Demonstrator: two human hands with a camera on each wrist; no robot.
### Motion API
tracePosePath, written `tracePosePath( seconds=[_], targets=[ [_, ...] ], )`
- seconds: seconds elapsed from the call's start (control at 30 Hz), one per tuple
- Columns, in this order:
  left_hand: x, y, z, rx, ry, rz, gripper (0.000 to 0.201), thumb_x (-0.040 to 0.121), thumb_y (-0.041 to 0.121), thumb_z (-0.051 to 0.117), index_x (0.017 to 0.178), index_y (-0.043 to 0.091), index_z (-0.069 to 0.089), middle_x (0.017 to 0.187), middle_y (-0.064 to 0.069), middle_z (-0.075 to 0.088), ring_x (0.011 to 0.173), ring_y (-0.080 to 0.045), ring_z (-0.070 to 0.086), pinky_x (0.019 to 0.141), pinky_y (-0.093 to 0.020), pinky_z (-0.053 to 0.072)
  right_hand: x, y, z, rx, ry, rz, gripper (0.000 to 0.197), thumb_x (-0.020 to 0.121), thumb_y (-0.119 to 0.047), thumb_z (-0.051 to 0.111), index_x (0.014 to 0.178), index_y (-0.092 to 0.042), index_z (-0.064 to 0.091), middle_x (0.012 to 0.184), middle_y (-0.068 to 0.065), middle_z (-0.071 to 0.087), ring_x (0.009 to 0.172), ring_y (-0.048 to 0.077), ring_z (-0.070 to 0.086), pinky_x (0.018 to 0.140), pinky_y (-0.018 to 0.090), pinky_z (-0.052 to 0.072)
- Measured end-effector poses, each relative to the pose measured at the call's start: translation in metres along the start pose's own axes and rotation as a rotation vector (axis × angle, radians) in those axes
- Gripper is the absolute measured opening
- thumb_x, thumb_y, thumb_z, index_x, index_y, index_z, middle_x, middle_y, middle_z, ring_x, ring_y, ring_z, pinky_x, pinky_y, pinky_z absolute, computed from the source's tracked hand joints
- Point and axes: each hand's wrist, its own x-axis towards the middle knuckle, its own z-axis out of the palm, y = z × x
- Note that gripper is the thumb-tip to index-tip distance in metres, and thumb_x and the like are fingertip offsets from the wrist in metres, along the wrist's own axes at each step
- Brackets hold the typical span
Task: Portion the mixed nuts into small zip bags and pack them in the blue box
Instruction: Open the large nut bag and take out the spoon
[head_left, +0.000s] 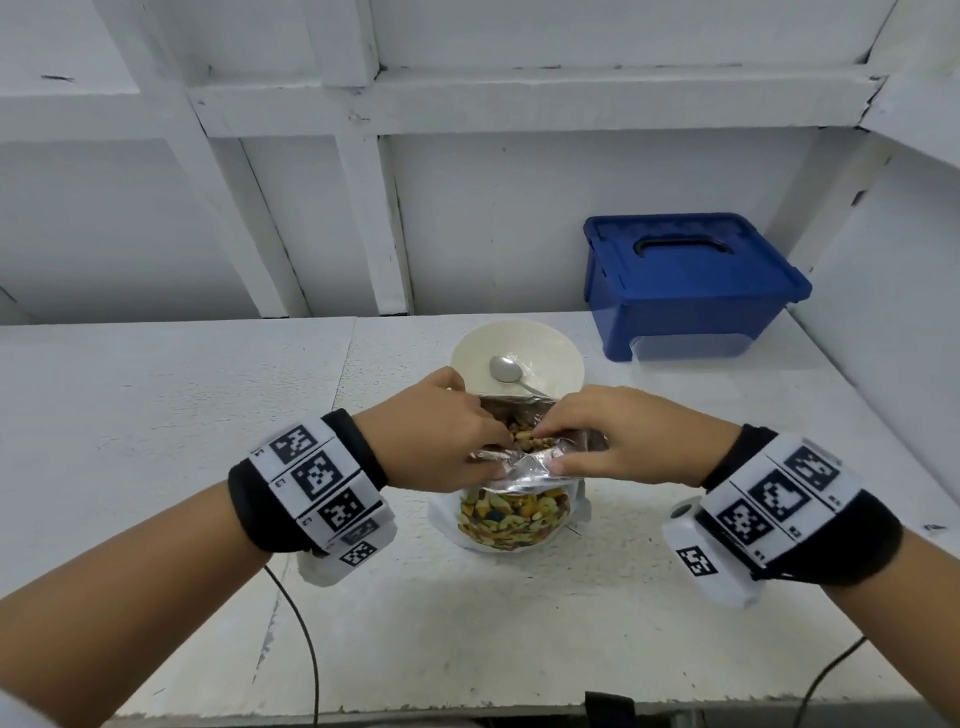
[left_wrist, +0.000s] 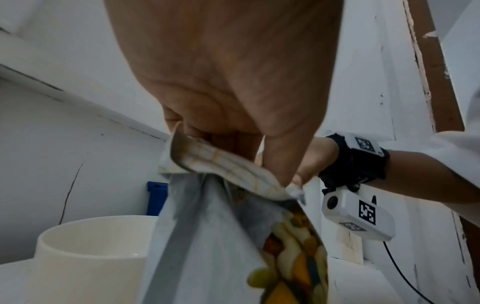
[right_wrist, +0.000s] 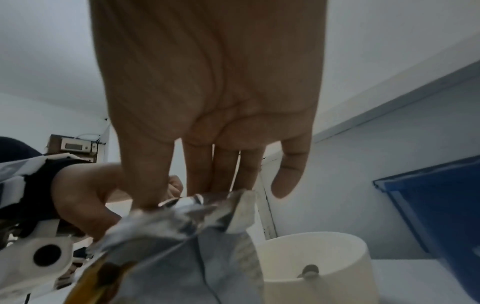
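Both hands, left hand (head_left: 436, 431) and right hand (head_left: 631, 439), palms down, pinch the foil mouth of the nut bag (head_left: 511, 514) mid-worktop (head_left: 171, 415), pulling it apart.

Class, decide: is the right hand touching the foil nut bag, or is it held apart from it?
Touching. In the head view the right hand pinches the opened foil rim of the nut bag; the right wrist view shows its fingertips on the crumpled foil.
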Motion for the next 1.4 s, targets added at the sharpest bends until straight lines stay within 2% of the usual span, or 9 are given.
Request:
tracePosePath(
  seconds=[0.27, 0.43, 0.63, 0.73, 0.87, 0.97, 1.13, 1.23, 1.4],
  targets=[
    [-0.022, -0.011, 0.014, -0.215, 0.228, 0.048, 0.007, 0.087, 0.039, 0.046, 0.088, 0.033, 0.049, 0.073, 0.017, 0.056, 0.077, 0.001, 0.046, 0.088, -0.045, 0.027, -0.005, 0.011, 0.012, -0.183, 0.130, 0.025, 0.050, 0.070, -0.076, 0.026, 0.086, -0.035, 0.050, 0.085, -0.022, 0.044, 0.085, 0.002, 0.038, 0.072, 0.029, 0.020],
    [-0.031, -0.003, 0.009, -0.306, 0.213, 0.093, 0.011, 0.089, 0.037, 0.048, 0.080, 0.031, 0.049, 0.072, 0.021, 0.038, 0.076, 0.002, 0.042, 0.093, -0.037, 0.023, 0.000, 0.018, 0.015, -0.154, 0.191, 0.015, 0.044, 0.072, -0.072, 0.024, 0.074, -0.032, 0.041, 0.074, -0.018, 0.043, 0.077, 0.005, 0.038, 0.070, 0.032, 0.020],
    [-0.024, -0.004, -0.001, -0.321, 0.216, 0.065, 0.027, 0.089, 0.047, 0.049, 0.076, 0.027, 0.062, 0.071, 0.017, 0.058, 0.069, 0.001, 0.047, 0.086, -0.038, 0.035, -0.007, 0.016, 0.024, -0.263, 0.387, -0.074, 0.025, 0.081, -0.049, 0.040, 0.075, -0.034, 0.059, 0.069, -0.017, 0.056, 0.064, 0.008, 0.055, 0.061, 0.032, 0.035],
    [-0.010, -0.007, -0.011, -0.316, 0.265, 0.020, 0.039, 0.090, 0.047, 0.045, 0.077, 0.021, 0.071, 0.095, 0.003, 0.063, 0.085, -0.009, 0.050, 0.077, -0.034, 0.041, -0.008, 0.005, 0.022, -0.276, 0.387, -0.144, 0.026, 0.080, -0.041, 0.040, 0.082, -0.033, 0.065, 0.073, -0.017, 0.060, 0.070, 0.010, 0.058, 0.061, 0.027, 0.034],
    [0.011, -0.011, -0.019, -0.235, -0.023, -0.136, 0.028, 0.093, 0.032, 0.047, 0.108, 0.026, 0.069, 0.127, -0.005, 0.047, 0.109, -0.022, 0.049, 0.087, -0.022, 0.034, -0.002, -0.009, 0.027, -0.264, 0.372, -0.204, 0.028, 0.075, -0.028, 0.037, 0.082, -0.026, 0.064, 0.072, -0.013, 0.060, 0.067, 0.009, 0.059, 0.061, 0.024, 0.035],
    [0.019, -0.013, -0.018, -0.319, -0.243, -0.295, 0.033, 0.095, 0.014, 0.045, 0.123, 0.025, 0.059, 0.118, -0.003, 0.051, 0.105, -0.017, 0.050, 0.079, -0.014, 0.031, -0.008, -0.007, 0.026, -0.203, 0.370, -0.179, 0.020, 0.077, -0.024, 0.040, 0.078, -0.025, 0.059, 0.066, -0.014, 0.057, 0.055, 0.004, 0.047, 0.060, 0.024, 0.034],
    [0.014, -0.009, -0.023, -0.409, -0.234, -0.479, 0.039, 0.090, 0.002, 0.040, 0.119, 0.019, 0.061, 0.099, 0.001, 0.047, 0.077, -0.009, 0.046, 0.068, -0.014, 0.038, -0.028, 0.009, 0.012, -0.035, 0.190, -0.124, 0.025, 0.086, -0.030, 0.040, 0.082, -0.021, 0.062, 0.072, -0.011, 0.062, 0.062, 0.006, 0.049, 0.062, 0.013, 0.030],
    [0.006, 0.003, -0.027, -0.419, -0.230, -0.500, 0.034, 0.090, 0.008, 0.041, 0.115, 0.018, 0.063, 0.103, 0.001, 0.057, 0.091, -0.013, 0.049, 0.080, -0.021, 0.041, -0.032, 0.016, 0.004, -0.223, 0.298, -0.145, 0.022, 0.084, -0.025, 0.039, 0.081, -0.026, 0.061, 0.070, -0.015, 0.061, 0.057, 0.006, 0.051, 0.063, 0.023, 0.034],
    [-0.004, 0.027, -0.035, -0.318, -0.358, -0.417, 0.028, 0.088, 0.023, 0.044, 0.088, 0.008, 0.067, 0.084, -0.009, 0.067, 0.069, -0.019, 0.055, 0.061, -0.026, 0.042, -0.022, 0.020, 0.007, -0.375, 0.468, -0.186, 0.011, 0.077, -0.008, 0.060, 0.072, -0.016, 0.066, 0.079, -0.005, 0.068, 0.071, 0.016, 0.065, 0.077, 0.041, 0.049]
  ],
)
